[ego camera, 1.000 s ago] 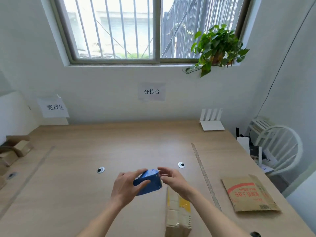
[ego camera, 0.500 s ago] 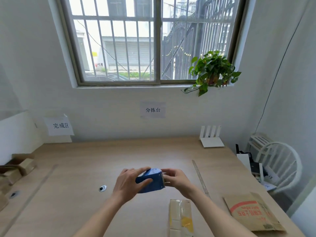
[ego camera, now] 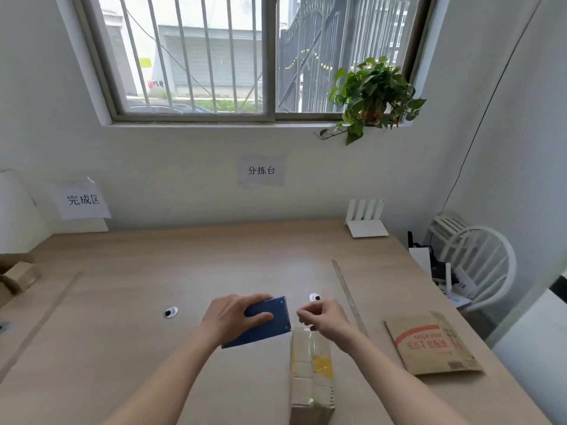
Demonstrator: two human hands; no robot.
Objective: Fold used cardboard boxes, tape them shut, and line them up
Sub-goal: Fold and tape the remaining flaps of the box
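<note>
So here's where we're at: our left hand [ego camera: 233,317] is wrapped round the blue tape dispenser [ego camera: 264,322], thumb across its flat face, holding it just above the surface [ego camera: 184,265]. Our right hand [ego camera: 325,319] sits just beside it with the fingertips pinched together. We think it's pulling the loose end of clear tape, but the tape is see-through and we honestly can't tell if anything is between those fingers.

Right under the right hand is the narrow cardboard box [ego camera: 311,375], standing closed in front of us, already carrying old clear and yellow tape. That's the one being worked. Folding looks done on it; sealing the top looks like the step in hand, not finished.

Over on the right lies one flattened box [ego camera: 429,345] with red print, well apart from the hands, not folded up at all yet. At the far left edge there's some cardboard [ego camera: 18,277], probably finished boxes near the paper sign [ego camera: 82,199], though it's mostly cut off so we can't count them.

Count: one dispenser, one standing box, one flat box, two round cable grommets [ego camera: 170,312], two paper signs on the wall, one ruler [ego camera: 348,289].

So roughly: one box mid-taping, one untouched, line-up still to come.
</note>
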